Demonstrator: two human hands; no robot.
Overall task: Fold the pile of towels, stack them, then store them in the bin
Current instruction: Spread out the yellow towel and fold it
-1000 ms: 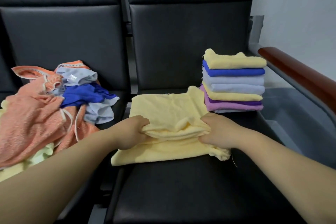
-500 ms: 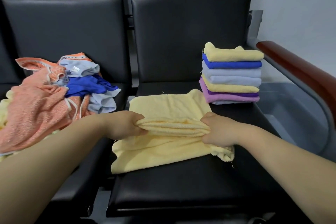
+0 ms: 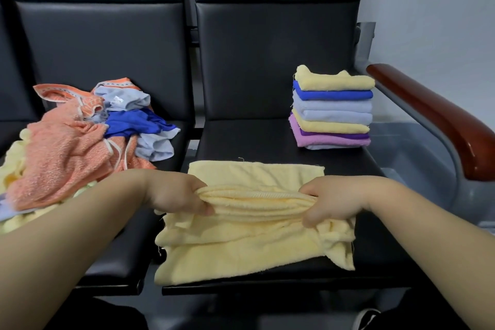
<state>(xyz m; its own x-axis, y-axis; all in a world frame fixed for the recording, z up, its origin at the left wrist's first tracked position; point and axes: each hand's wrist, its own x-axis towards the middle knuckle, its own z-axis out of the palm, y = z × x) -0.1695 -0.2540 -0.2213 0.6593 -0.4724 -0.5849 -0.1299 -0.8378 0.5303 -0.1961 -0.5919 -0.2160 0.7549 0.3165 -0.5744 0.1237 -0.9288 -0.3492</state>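
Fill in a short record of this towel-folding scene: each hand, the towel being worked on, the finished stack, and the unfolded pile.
left hand: grips the left end of the gathered fold
right hand: grips the right end of the same fold
towel in work: yellow towel, partly folded, on the right black seat
finished stack: folded towels at that seat's back right, yellow on top
unfolded pile: orange, blue, pale-blue and yellow towels heaped on the left seat

loose pile (image 3: 67,147): runs off the left edge; lower cloths are covered by the orange one.
tag (image 3: 117,99): print too small to read.
left grip (image 3: 176,195): finger ends buried in the fold of the yellow towel (image 3: 249,236).
right grip (image 3: 334,201): finger ends likewise buried.
stack (image 3: 332,112): bottom towel shows only a pale sliver.
grey bin (image 3: 396,147): partly behind the armrest (image 3: 434,120), cut by the right edge.
shoe (image 3: 365,319): cut by the bottom edge.
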